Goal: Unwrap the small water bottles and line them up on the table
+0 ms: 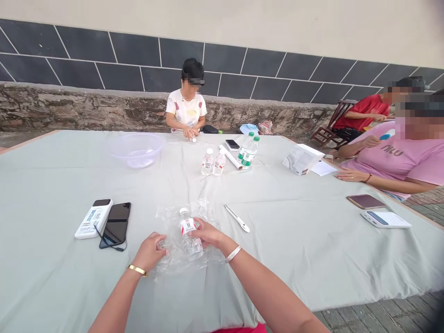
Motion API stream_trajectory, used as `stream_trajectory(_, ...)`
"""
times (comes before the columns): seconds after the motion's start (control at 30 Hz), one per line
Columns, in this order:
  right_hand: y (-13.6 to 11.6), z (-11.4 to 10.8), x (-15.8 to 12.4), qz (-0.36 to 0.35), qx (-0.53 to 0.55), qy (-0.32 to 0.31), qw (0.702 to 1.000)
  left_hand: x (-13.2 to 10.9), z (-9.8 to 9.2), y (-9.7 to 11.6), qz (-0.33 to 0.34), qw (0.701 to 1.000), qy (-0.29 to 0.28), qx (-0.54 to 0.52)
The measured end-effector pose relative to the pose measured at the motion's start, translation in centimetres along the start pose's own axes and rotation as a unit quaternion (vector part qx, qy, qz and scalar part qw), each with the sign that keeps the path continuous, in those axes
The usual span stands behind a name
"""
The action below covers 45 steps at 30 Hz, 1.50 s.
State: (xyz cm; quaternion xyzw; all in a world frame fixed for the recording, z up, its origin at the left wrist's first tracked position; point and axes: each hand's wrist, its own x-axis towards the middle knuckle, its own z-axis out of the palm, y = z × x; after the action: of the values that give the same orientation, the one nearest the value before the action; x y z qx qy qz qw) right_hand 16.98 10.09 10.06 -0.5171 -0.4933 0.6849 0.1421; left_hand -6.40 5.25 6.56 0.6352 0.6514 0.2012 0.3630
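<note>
Clear plastic water bottle with a red-and-white label lies tilted on a crumpled sheet of clear plastic film, which is spread on a pale green tablecloth. Its long axis runs from the white cap, pointing up and to the left, away from the person, to the base nearer the person's body. The right hand grasps the bottle, fingers curved over the label. The left hand rests half-curled on the film just beside the bottle, not gripping it. Farther along the cloth stand four more bottles: two white-capped bottles and two green-capped bottles. To the left, a black smartphone touches a white rectangular device, while a slim white pen-shaped tool lies to the right. Beyond are one clear plastic bowl and one rolled white paper tube. Across the table sits a person in a white shirt, and at the right sits a person in a pink shirt.
</note>
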Motion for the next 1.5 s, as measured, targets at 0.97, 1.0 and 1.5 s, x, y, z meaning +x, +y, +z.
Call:
stream_trajectory(0.97, -8.4, -8.5, 15.1, -0.267, -0.057, 0.447, 0.852, -2.0, 2.3, -1.2, 0.195, 0.971, 0.006, 0.137)
stream_trajectory(1.0, -8.9, -8.5, 16.3, -0.254, -0.078, 0.457, 0.849, -2.0, 2.2, -1.2, 0.199, 0.971, 0.001, 0.132)
stream_trajectory(1.5, -4.8, -1.4, 6.4, -0.342, -0.337, 0.126, 0.868, -2.1, 0.6, 0.4, 0.010, 0.974, -0.007, 0.227)
